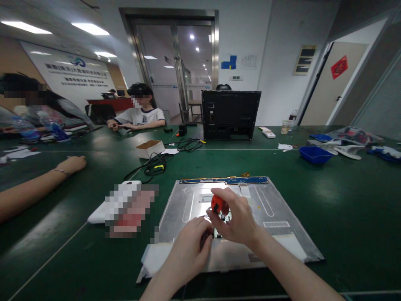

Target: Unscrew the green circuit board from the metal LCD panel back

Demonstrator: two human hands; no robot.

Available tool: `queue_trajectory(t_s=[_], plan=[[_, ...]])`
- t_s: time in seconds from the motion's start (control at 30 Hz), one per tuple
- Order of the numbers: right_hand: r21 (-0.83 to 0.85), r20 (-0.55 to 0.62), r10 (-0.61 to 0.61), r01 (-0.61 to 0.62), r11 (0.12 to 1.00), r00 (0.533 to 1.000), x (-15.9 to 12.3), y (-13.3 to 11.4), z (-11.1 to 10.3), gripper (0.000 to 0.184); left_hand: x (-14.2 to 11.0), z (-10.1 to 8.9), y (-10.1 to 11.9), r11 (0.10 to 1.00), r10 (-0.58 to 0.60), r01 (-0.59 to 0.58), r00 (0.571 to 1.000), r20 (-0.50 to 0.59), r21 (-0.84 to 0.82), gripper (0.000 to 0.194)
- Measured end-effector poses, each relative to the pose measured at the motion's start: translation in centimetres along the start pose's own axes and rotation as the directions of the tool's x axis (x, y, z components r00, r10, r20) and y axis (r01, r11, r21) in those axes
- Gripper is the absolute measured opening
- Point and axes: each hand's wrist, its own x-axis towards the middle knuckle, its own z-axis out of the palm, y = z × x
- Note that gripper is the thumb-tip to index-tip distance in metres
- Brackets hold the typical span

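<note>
A flat metal display panel (225, 255) lies on the green table before me, with a blue circuit strip (224, 180) along its far edge. My right hand (236, 213) grips the orange-red and black handle of a screwdriver (216, 203), held upright over the panel's middle. Below it sits a small circuit board (218, 234), partly covered by my hands; the screwdriver's tip is hidden. At the board's left side, my left hand (196, 240) has its thumb and fingers curled together, and what they pinch cannot be made out.
Left of the panel lie a white device (125, 196) and a blurred reddish item (134, 209). Beyond are black cables (153, 165), an open cardboard box (150, 148), a black monitor (232, 115) and a blue tray (315, 154). Another person's forearm (37, 188) rests at left; a person sits opposite.
</note>
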Motion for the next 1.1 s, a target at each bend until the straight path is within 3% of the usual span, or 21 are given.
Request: queue_trajectory(t_s=[0.47,0.9,1.1], plan=[[0.08,0.065,-0.019,0.014,0.997,0.998,0.22,-0.2,-0.52,0.045,0.01,-0.23,0.21,1.0,0.023,-0.023,0.999,-0.038,-0.004,0.014],[-0.001,0.026,-0.006,0.006,1.0,1.0,0.11,0.0,-0.11,0.033,-0.08,0.03,-0.17,1.0,0.001,-0.001,1.0,-0.021,0.016,0.014],[0.097,0.048,-0.02,0.015,0.995,0.999,0.3,-0.2,-0.51,0.042,-0.03,-0.08,-0.07,1.0,0.019,-0.019,1.0,-0.024,0.002,0.013]])
